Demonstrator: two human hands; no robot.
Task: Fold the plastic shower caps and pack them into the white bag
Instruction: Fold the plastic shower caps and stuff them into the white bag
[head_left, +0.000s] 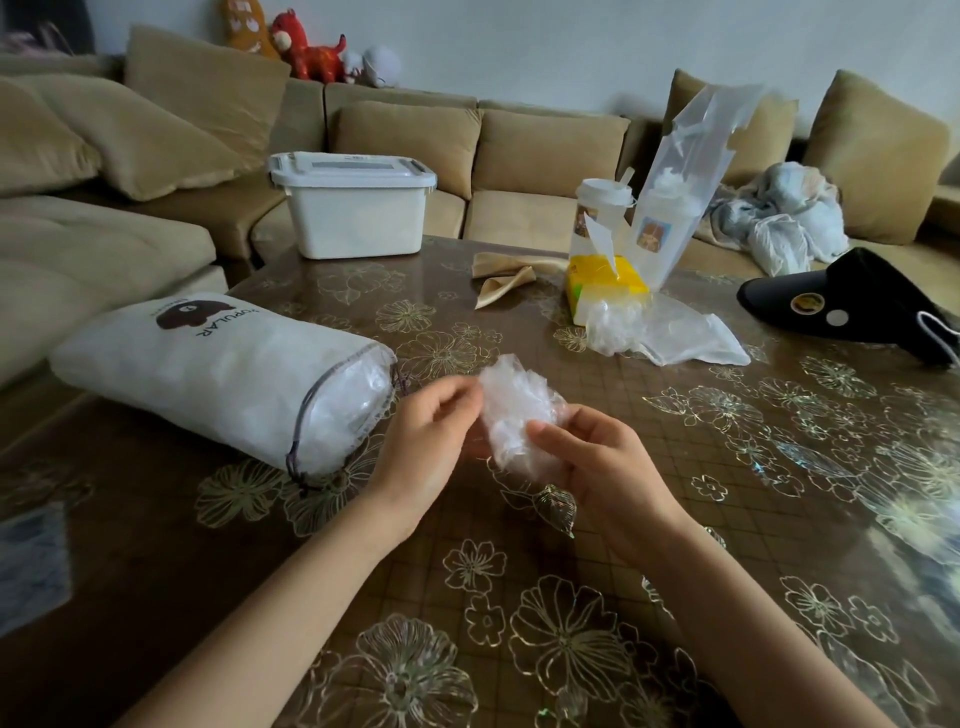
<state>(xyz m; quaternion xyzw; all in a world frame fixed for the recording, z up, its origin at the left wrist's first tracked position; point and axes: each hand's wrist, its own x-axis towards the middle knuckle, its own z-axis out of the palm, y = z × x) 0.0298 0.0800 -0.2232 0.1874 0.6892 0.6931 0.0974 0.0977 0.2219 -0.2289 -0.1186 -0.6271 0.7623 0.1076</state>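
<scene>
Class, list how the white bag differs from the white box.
The white bag lies on its side; the white box stands upright. The bag is soft and printed; the box is rigid. The bag's mouth is open; the box's lid is on. Both are white.

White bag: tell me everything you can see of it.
The white bag lies on its side on the table, near the left edge, stuffed plump. It looks like soft fabric, printed with a brown bear head and the word POPULAR. A grey drawstring hem rims its open end, which faces the person. The cord ends trail onto the table. Crumpled clear plastic fills the opening. Only the table appears to touch it.
</scene>
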